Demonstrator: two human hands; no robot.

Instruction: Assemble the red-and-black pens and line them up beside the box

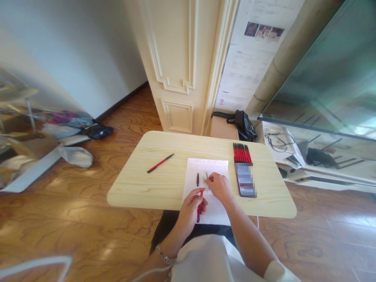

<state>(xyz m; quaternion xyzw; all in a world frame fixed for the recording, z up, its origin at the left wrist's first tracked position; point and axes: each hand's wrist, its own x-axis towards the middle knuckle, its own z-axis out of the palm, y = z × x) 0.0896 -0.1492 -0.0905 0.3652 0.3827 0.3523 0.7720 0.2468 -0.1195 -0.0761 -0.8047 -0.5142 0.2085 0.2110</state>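
My left hand (192,205) is closed around a red pen barrel (200,207) with a black end, above the lower part of a white sheet of paper (216,165). My right hand (219,186) pinches a thin dark pen refill (206,175) over the same sheet; its fingertips hide part of the refill. Left of those fingers, a black pen tip piece (197,179) lies on the paper. A small pale piece between the two is too faint to name. Farther left, a whole red and black pen (160,163) rests slantwise on the table.
Several red and black pens (242,153) lie in a row at the right of the wooden table (132,184), just beyond a phone (246,182). A black bag (244,124) sits behind the table. A large screen (329,74) stands at the right.
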